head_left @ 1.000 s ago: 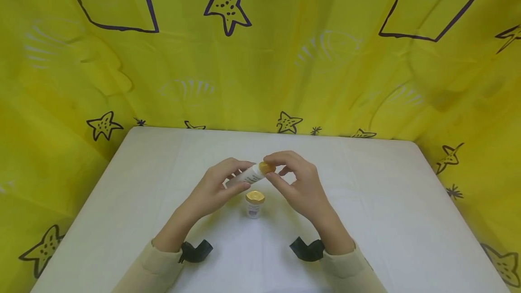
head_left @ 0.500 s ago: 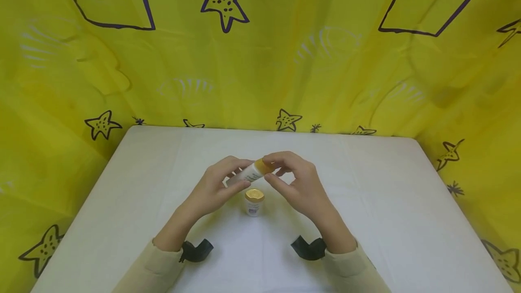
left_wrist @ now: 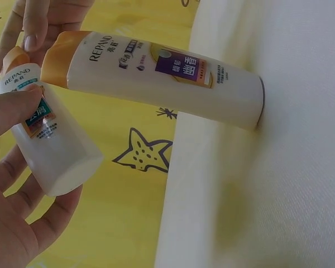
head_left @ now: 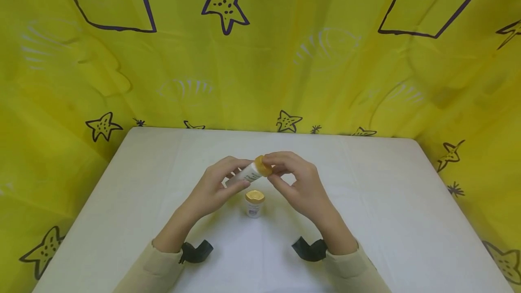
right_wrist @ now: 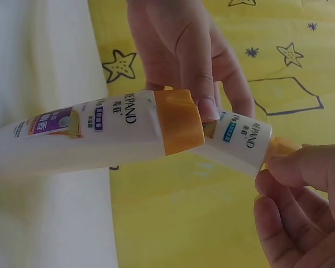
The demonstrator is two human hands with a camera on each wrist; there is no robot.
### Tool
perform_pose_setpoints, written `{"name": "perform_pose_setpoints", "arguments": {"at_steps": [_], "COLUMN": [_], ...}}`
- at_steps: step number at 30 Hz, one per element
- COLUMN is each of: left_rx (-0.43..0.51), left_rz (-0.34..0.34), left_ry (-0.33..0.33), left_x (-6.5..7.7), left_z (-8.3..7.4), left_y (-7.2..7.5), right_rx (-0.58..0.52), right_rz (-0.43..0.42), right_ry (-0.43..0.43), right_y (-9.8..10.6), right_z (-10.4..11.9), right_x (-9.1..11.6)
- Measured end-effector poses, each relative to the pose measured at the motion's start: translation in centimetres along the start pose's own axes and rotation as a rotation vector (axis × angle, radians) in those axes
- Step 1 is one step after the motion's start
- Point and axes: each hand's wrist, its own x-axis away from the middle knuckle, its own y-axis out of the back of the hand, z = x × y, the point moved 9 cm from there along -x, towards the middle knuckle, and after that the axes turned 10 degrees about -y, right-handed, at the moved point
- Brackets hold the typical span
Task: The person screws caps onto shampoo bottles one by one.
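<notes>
My left hand (head_left: 220,184) holds the body of a white shampoo bottle (head_left: 243,177) with a green-and-orange label, tilted above the table. The bottle's orange cap (head_left: 262,166) points up to the right, where my right hand (head_left: 300,183) pinches it between thumb and fingers. In the right wrist view, that cap (right_wrist: 282,148) sits at the neck end, with fingertips around it. Below the hands, a second white bottle (head_left: 253,210) with a gold-orange cap stands upright on the table. Its purple label (left_wrist: 184,68) shows in the left wrist view.
A white cloth (head_left: 366,202) covers the table. Behind and beside it hangs a yellow curtain (head_left: 260,58) printed with stars and shells. Dark curved mounts (head_left: 197,251) are strapped at both wrists, close to the sleeves.
The held bottle has turned in the hands, bringing larger label lettering into view. Its cap end has shifted slightly left and up. The standing bottle has stayed put.
</notes>
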Motion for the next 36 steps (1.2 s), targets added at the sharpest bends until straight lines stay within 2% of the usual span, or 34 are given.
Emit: {"name": "perform_pose_setpoints", "arguments": {"at_steps": [12, 24, 36], "left_rx": [-0.003, -0.029, -0.027], "left_rz": [0.000, -0.018, -0.012], "left_ry": [-0.010, -0.065, -0.017], "left_x": [0.08, -0.07, 0.03], "left_z": [-0.40, -0.63, -0.24], "left_y": [-0.25, -0.45, -0.04], "right_rx": [0.013, 0.001, -0.021], "right_rz": [-0.037, -0.036, -0.008], "right_ry": [-0.015, -0.040, -0.003], "right_y": [0.27, -0.07, -0.21], "right_z": [0.13, -0.28, -0.08], "right_x": [0.12, -0.03, 0.04]}}
